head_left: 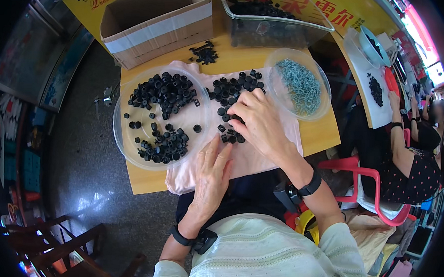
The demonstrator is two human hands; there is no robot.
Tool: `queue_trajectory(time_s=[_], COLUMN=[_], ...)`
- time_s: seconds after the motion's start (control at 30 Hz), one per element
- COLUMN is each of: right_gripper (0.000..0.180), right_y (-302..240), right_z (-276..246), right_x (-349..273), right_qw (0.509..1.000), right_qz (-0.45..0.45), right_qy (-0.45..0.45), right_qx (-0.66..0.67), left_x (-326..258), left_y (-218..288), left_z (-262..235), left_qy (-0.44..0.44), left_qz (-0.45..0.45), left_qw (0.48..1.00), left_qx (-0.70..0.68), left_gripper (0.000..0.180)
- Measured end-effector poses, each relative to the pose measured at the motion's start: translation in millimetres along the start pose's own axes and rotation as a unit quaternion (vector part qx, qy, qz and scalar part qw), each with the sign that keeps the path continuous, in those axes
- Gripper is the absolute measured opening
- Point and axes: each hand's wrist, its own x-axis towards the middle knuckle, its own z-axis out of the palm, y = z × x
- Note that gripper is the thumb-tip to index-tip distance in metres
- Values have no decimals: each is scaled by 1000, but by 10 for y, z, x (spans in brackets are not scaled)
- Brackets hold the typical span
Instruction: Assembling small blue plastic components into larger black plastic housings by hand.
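A heap of small black plastic caps [229,86] lies on a pale pink cloth [282,146] in the middle of the table. My right hand [260,120] reaches over this heap from the right, fingers bent and thumb apart from them, with caps showing between. Whether a fingertip grips a cap is hard to see. My left hand [212,163] rests on the cloth nearer to me, its fingers stretched out, tips just short of the nearest caps [230,137]. To the left, a round clear plastic tray [119,128] holds two groups of similar black caps [164,93].
A round tub [326,101] of silvery-blue screws [298,85] stands at the right. Behind are an open cardboard box [159,40], a clear bin [267,35] of black parts and a loose black pile [204,52]. At far right, a person [412,153] sits on a red chair [356,170] beside another table.
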Motion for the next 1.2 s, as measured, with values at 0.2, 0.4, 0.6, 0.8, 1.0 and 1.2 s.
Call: queue_trajectory(time_s=[0.2, 0.4, 0.6, 0.8, 1.0, 1.2], right_gripper=[18, 21, 21, 23, 23, 19], right_y=[9, 7, -93, -150, -146, -70], right_z=[113, 143, -156, -113, -161, -45], right_x=[16, -1, -231, -601, -591, -84], right_qw=[1000, 999, 998, 998, 996, 998], right_qz=[8, 12, 23, 39, 42, 8], right_qy=[-6, 31, 53, 24, 24, 69], right_qx=[-25, 1, 39, 49, 74, 8], left_x=[-14, -49, -57, -50, -14, -17], left_y=[34, 38, 60, 65, 46, 43], left_z=[-55, -89, -149, -145, -124, -96], left_qy=[-1, -4, 20, 27, 13, 27], left_qz=[-10, -21, -29, -27, -32, -20], left_qw=[1000, 1000, 999, 999, 998, 999], left_qx=[-13, -15, -40, -38, -48, -12], left_gripper=[42, 41, 36, 28, 28, 22])
